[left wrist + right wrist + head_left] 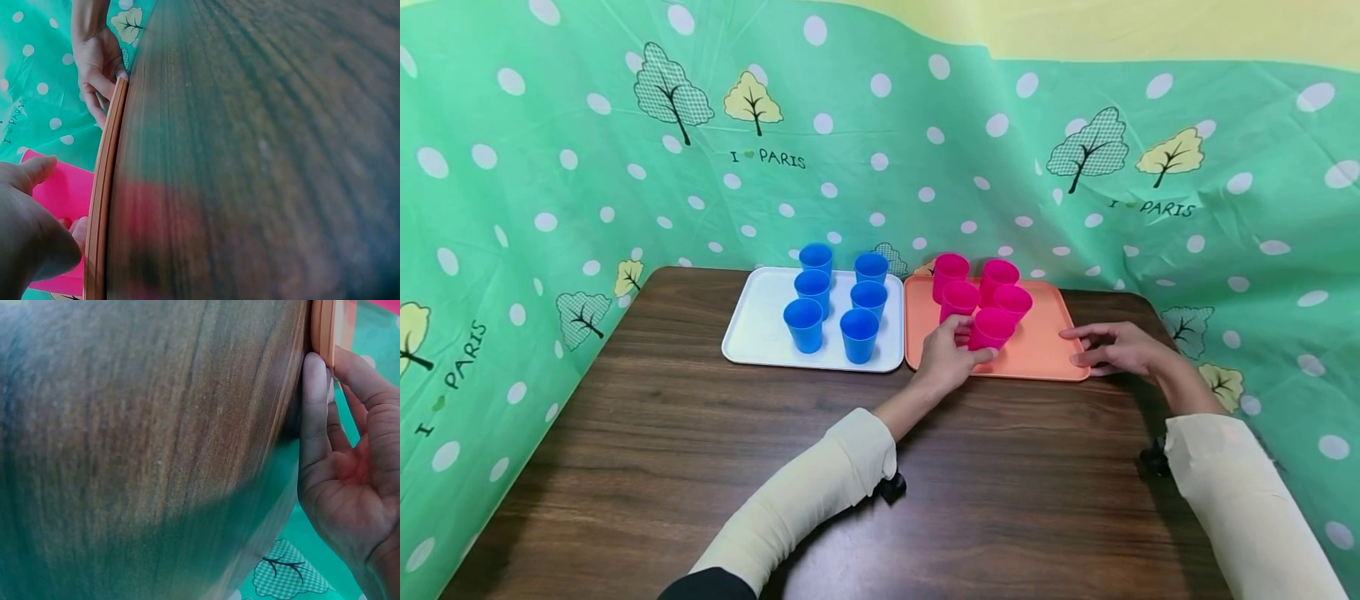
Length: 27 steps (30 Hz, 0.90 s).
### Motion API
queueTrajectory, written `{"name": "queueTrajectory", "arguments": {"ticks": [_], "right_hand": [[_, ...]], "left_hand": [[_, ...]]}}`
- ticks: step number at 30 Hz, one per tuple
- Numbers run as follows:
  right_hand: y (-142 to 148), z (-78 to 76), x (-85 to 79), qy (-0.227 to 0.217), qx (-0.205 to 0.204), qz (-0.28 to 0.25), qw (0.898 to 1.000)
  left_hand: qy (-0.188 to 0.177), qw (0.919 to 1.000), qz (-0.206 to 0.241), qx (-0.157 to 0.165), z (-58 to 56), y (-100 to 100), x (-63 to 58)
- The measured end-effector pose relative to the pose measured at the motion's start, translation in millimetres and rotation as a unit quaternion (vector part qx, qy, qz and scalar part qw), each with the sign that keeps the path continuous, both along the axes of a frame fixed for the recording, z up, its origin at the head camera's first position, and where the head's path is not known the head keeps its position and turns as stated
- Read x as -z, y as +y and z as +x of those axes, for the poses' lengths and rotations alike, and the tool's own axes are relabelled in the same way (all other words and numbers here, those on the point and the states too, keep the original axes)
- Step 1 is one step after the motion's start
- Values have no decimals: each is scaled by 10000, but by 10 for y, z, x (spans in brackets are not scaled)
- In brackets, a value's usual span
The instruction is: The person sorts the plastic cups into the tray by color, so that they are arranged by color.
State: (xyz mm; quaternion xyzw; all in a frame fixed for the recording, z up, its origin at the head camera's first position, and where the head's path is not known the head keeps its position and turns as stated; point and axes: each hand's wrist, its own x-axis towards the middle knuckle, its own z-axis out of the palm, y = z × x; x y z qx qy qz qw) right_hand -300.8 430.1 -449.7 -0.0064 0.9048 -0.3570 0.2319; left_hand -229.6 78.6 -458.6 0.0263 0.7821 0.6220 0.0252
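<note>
Several pink plastic cups (951, 271) stand upright on an orange tray (1048, 350). My left hand (946, 354) grips the frontmost pink cup (992, 327), thumb at the near side and fingers at its left. That cup (72, 187) appears beside the tray rim in the left wrist view, partly covered by the hand. At the tray's right end, my right hand (1120, 348) pinches the rim between thumb and fingers. The right wrist view shows the fingertips (315, 369) against the tray edge (323, 331).
A white tray (752, 333) adjoins the orange one on the left, bearing several upright blue cups (805, 323) in two columns. Both trays lie near the back of a brown wooden table (737, 442). Green dotted cloth (880, 192) hangs behind and at the sides.
</note>
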Motion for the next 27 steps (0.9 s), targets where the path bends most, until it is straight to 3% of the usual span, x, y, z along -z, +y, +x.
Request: {"name": "queueTrajectory", "arguments": {"ticks": [16,27], "right_hand": [[-42,23,-28,42,9,-19,10000],[-63,38,-50,134,-88,131,9998]], "left_hand": [[-171,9996,-231,-23,14,-151,-22],[-290,9992,-133,245,80,-393,-69]]}}
